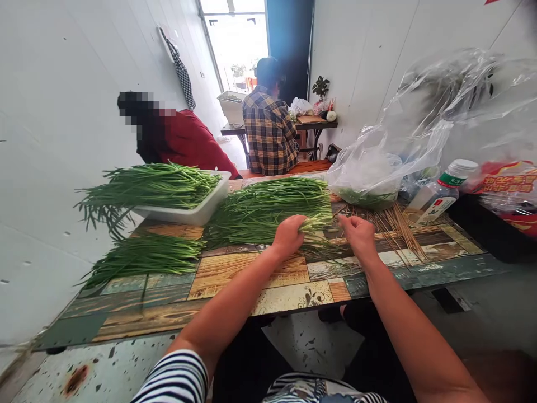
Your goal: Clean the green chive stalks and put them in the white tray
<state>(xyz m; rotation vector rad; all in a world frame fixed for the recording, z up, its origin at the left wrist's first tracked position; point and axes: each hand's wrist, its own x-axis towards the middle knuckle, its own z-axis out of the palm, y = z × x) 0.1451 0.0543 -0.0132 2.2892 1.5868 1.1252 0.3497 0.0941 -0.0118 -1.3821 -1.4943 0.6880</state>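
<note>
My left hand (289, 235) is closed around a small bunch of garlic chives (314, 224), its pale stem ends pointing right. Just right of those ends, my right hand (359, 236) is pinched closed; whatever lies between its fingertips is too small to make out. Behind my left hand a broad pile of chives (272, 201) lies flat on the table. A white plastic tray (197, 215) heaped with chives (163, 184) stands to the left, and another bundle of chives (146, 257) lies in front of it. Thin wooden skewers (405, 232) are scattered beyond my right hand.
A clear plastic bag (364, 173) with greens inside, a bottle with a white cap (440, 190) and a black bin (490, 229) occupy the table's right end. Two people sit ahead, one in a red top (193, 140), one in a plaid shirt (268, 131) at another table.
</note>
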